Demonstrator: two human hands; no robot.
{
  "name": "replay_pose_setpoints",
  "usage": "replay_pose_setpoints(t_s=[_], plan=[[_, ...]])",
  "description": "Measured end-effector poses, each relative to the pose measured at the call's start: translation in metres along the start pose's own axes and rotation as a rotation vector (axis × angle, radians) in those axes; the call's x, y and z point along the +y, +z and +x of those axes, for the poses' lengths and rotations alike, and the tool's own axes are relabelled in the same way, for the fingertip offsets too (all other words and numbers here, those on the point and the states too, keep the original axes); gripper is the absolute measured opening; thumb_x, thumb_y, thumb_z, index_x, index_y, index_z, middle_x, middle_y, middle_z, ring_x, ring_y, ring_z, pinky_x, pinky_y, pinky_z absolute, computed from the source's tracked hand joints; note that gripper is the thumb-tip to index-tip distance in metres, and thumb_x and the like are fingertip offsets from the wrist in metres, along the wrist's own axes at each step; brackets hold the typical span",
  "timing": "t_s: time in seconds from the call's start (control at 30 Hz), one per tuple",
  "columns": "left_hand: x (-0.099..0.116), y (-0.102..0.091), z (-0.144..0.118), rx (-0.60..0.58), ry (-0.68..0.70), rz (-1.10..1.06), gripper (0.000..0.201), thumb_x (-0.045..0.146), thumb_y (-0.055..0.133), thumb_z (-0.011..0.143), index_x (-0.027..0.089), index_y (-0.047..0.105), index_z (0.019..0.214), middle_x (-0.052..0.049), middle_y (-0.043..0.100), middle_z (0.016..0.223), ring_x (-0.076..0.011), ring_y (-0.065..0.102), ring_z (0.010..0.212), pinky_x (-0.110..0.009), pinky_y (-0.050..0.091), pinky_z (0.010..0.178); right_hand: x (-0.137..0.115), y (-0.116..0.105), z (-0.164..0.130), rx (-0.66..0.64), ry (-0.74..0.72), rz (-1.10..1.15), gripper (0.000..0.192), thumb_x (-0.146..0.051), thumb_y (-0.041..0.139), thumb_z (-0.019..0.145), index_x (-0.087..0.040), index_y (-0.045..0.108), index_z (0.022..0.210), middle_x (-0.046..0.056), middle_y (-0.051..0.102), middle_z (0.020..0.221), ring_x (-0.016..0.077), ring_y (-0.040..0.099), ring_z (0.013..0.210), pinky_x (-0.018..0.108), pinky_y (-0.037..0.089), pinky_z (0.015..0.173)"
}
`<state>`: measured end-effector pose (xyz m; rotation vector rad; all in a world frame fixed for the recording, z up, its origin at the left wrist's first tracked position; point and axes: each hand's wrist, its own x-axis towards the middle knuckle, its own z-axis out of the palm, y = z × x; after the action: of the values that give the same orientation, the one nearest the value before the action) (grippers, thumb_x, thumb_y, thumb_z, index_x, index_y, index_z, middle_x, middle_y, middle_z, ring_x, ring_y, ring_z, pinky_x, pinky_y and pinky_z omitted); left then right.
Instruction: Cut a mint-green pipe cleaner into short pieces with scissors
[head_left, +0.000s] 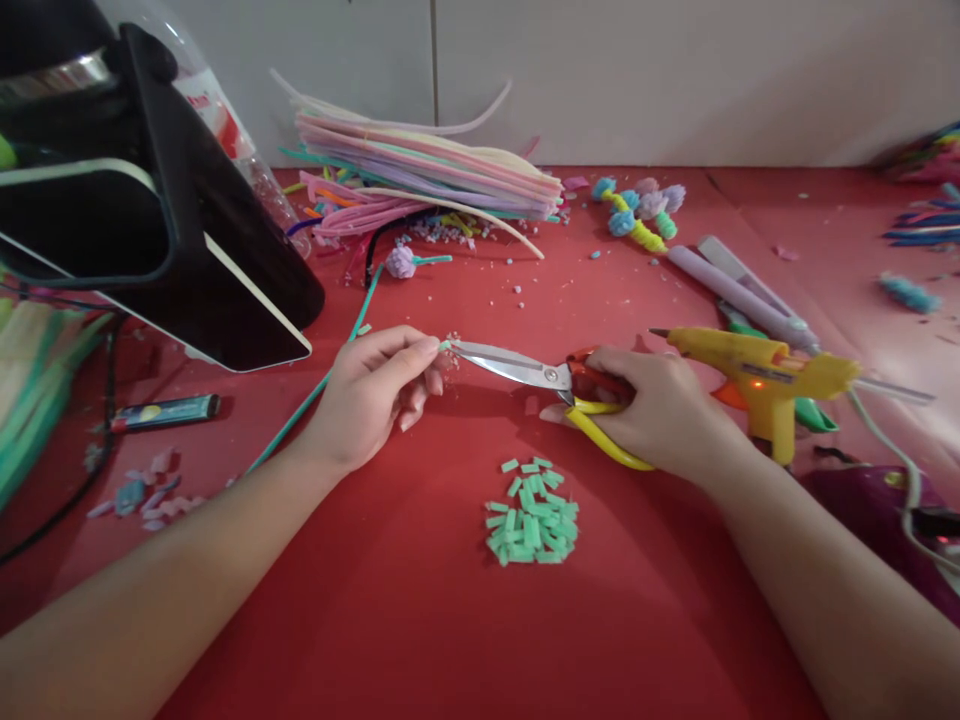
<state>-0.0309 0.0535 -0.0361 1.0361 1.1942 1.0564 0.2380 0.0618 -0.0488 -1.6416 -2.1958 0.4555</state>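
Between the thumb and fingertips of my left hand (382, 395) is a small green piece of pipe cleaner (445, 346), mostly hidden by the fingers. My right hand (652, 405) grips scissors (517, 366) with red and yellow handles. Their blades point left, and the tips meet the green piece at my left fingertips. Below the scissors, a pile of short green cut pieces (534, 520) lies on the red table (420, 620). A long teal pipe cleaner (300, 408) runs behind my left wrist.
A yellow glue gun (772, 375) and a lilac hair straightener (739, 290) lie at right. Bundled pipe cleaners (435, 165) lie at the back beside fuzzy pompom pieces (634, 215). A black bottle (247, 210), a phone-like device (82, 225) and a lighter (166, 412) occupy the left.
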Motion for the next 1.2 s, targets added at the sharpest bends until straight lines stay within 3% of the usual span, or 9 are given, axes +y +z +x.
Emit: replay_pose_setpoints(t_s=[1.2], plan=[[-0.0005,-0.0046,0.0018,-0.08,-0.012,-0.057,0.019,0.026,0.062,0.088,0.015,0.07,0.074,-0.001,0.061,0.062,-0.0048,0.045,0.043,-0.015,0.03,0.035,-0.0065,-0.0026,0.0051,0.008,0.044,-0.021,0.063,-0.083,0.06,0.066,-0.022,0.045,0.058,-0.003,0.038,0.048,0.0102,0.03,0.049,0.027,0.027,0.048]])
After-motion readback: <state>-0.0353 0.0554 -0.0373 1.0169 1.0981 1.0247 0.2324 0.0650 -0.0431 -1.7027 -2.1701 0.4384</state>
